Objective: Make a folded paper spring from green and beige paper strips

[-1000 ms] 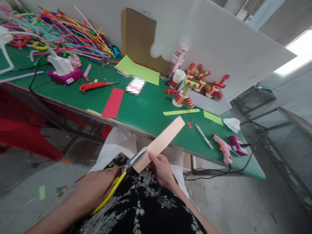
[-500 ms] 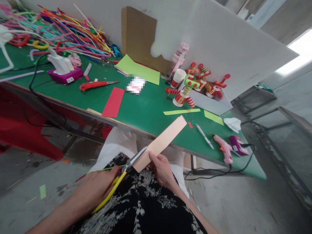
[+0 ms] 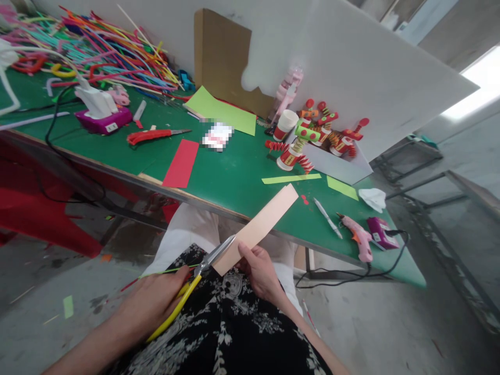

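Observation:
Over my lap, my left hand (image 3: 152, 302) is closed round the yellow handles of a pair of scissors (image 3: 195, 281). Their metal blades touch the near end of a long peach paper strip (image 3: 261, 224). My right hand (image 3: 260, 273) pinches that near end, thumb on top. The strip slants up and to the right, out over the front edge of the green table (image 3: 234, 182).
On the table lie a red paper rectangle (image 3: 182, 163), a red-handled cutter (image 3: 154, 136), green sheets (image 3: 221, 111), paper-cup figures (image 3: 308, 138), a pen (image 3: 328, 219), a pink glue gun (image 3: 357, 239) with its cable, and a heap of coloured sticks (image 3: 97, 49). A white board stands behind them.
Almost nothing differs. The strip and both hands have shifted up very slightly, and the scissors stay at the strip's near end.

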Available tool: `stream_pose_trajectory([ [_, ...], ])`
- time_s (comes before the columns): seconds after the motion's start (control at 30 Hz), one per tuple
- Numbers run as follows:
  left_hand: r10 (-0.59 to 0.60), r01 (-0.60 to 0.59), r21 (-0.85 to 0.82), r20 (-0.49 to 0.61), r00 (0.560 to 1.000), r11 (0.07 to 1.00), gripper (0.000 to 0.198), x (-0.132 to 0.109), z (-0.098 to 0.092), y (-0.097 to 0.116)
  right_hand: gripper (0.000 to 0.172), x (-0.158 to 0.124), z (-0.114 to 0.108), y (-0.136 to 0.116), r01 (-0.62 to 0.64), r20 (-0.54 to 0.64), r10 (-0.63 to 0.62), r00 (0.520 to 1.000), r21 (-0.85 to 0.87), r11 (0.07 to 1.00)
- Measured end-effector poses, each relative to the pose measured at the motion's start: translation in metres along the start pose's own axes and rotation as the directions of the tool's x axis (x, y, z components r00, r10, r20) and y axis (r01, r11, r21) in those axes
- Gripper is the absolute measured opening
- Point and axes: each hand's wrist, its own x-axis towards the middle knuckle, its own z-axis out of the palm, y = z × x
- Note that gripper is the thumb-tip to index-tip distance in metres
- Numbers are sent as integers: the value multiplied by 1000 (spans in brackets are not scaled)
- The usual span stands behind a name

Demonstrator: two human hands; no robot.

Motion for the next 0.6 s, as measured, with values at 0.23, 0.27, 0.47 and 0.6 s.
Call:
stream_pose_trajectory([
  [0.23,-42,41,70,17,999,997,48,-4,-2,-7,46,7,-7,-15,97,-96,-98,991,-13,995],
  [0.27,-43,42,73,18,999,996,48,-4,-1,-8,46,8,-7,-14,94,-99,-96,990,-24,995],
  [0.47,-25,27,61,-31,999,998,43,-2,2,-10,45,8,-5,-8,83,-77,-85,993,-25,996],
  [0.6,-4,7,50,-49,999,999,38,-2,-3,-4,44,5,-2,-9,81,-52,-82,995,-13,997],
])
